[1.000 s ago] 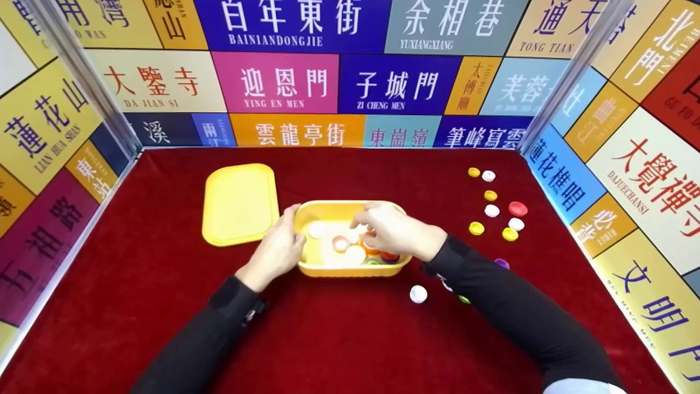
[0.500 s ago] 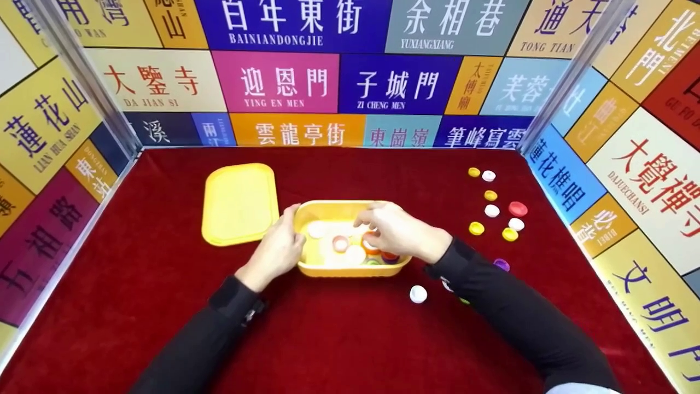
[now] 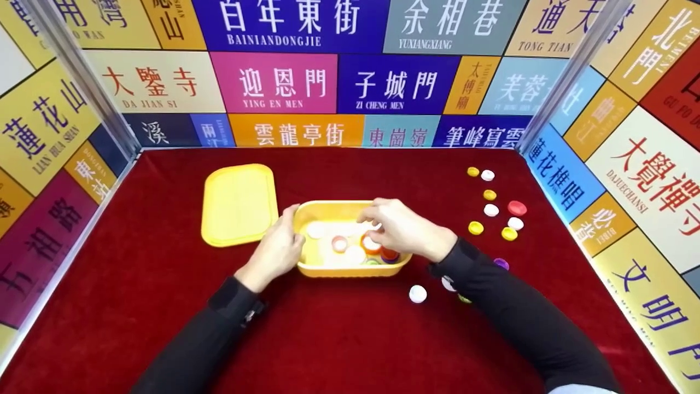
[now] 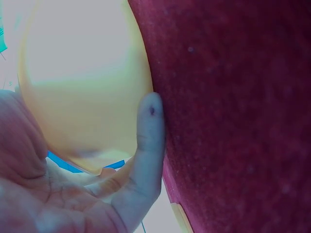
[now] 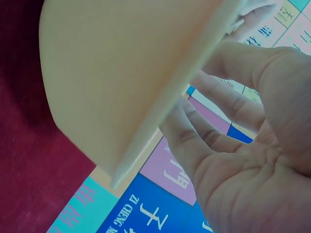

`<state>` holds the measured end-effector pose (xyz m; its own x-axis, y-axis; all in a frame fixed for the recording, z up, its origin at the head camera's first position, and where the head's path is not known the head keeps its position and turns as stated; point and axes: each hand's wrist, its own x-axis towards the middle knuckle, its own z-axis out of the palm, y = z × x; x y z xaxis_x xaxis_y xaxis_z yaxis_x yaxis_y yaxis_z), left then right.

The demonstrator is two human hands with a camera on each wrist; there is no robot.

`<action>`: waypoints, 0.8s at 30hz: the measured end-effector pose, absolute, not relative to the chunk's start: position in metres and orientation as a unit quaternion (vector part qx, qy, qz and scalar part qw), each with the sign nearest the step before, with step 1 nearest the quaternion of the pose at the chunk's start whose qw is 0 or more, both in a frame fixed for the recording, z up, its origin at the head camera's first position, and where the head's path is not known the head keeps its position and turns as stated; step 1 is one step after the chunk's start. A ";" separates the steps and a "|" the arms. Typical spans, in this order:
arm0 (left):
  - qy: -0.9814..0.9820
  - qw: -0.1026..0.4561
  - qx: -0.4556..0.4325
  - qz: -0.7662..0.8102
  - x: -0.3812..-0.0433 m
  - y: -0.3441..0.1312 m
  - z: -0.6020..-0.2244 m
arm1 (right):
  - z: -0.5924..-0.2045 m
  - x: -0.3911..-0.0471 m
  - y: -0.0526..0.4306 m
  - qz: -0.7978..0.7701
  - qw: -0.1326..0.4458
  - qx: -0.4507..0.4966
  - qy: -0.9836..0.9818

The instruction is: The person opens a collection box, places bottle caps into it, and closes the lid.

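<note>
A yellow plastic box (image 3: 350,272) stands in the middle of the table with several bottle caps inside, among them a white cap (image 3: 356,255) and an orange-rimmed cap (image 3: 371,243). My left hand (image 3: 275,246) holds the box's left end, thumb toward the near side and fingers toward the far side. Over the right end reaches my right hand (image 3: 403,227), its loosely bent fingers inside, above the caps. In the right wrist view the box wall (image 5: 112,77) hides its fingertips; I see no cap clearly held.
A yellow lid (image 3: 239,205) lies left of the box on the dark red cloth (image 3: 328,334). Several loose caps are scattered at the right, including a red cap (image 3: 517,208), a purple cap (image 3: 501,265) and a white cap (image 3: 418,294). Lettered panels (image 3: 279,82) wall the table in.
My right hand has drifted slightly to the right inside the box, uncovering more of the orange-rimmed cap. My left hand and the box have stayed in place.
</note>
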<state>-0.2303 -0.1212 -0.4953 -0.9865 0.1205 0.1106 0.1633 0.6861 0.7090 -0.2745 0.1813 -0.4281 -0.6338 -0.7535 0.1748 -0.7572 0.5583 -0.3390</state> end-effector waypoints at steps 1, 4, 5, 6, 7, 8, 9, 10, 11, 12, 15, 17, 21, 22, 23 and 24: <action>-0.917 0.028 -0.078 -0.390 -0.230 -0.121 -0.496 | -0.427 -0.275 0.183 0.197 0.005 0.423 -0.885; -0.916 0.027 -0.078 -0.392 -0.229 -0.121 -0.496 | -0.424 -0.280 0.189 0.209 0.015 0.408 -0.889; -0.917 0.025 -0.077 -0.391 -0.229 -0.121 -0.496 | -0.423 -0.283 0.191 0.216 0.020 0.403 -0.889; -0.917 0.025 -0.077 -0.390 -0.229 -0.121 -0.496 | -0.422 -0.286 0.193 0.221 0.027 0.398 -0.890; -0.917 0.023 -0.077 -0.390 -0.230 -0.121 -0.495 | -0.421 -0.289 0.196 0.227 0.035 0.392 -0.891; -0.918 0.024 -0.078 -0.389 -0.230 -0.121 -0.495 | -0.419 -0.293 0.199 0.235 0.041 0.384 -0.892; -0.918 0.024 -0.078 -0.388 -0.230 -0.121 -0.496 | -0.418 -0.296 0.202 0.243 0.045 0.373 -0.894; -0.918 0.025 -0.077 -0.388 -0.230 -0.121 -0.496 | -0.417 -0.301 0.206 0.250 0.048 0.363 -0.897; -0.918 0.025 -0.076 -0.389 -0.230 -0.121 -0.496 | -0.417 -0.305 0.210 0.256 0.052 0.350 -0.899; -0.918 0.026 -0.076 -0.390 -0.229 -0.122 -0.496 | -0.417 -0.310 0.215 0.261 0.055 0.338 -0.903; -0.918 0.029 -0.075 -0.388 -0.229 -0.122 -0.495 | -0.418 -0.329 0.232 0.274 0.064 0.295 -0.913; -0.918 0.030 -0.074 -0.387 -0.229 -0.122 -0.495 | -0.420 -0.344 0.245 0.277 0.071 0.265 -0.921; -0.919 0.033 -0.077 -0.386 -0.228 -0.121 -0.494 | -0.425 -0.371 0.275 0.273 0.083 0.209 -0.935; -0.919 0.033 -0.078 -0.385 -0.228 -0.121 -0.494 | -0.427 -0.378 0.283 0.270 0.086 0.197 -0.939; -0.919 0.034 -0.079 -0.385 -0.228 -0.121 -0.494 | -0.428 -0.384 0.290 0.266 0.087 0.185 -0.942; -0.919 0.035 -0.080 -0.385 -0.229 -0.121 -0.493 | -0.429 -0.389 0.298 0.261 0.089 0.175 -0.945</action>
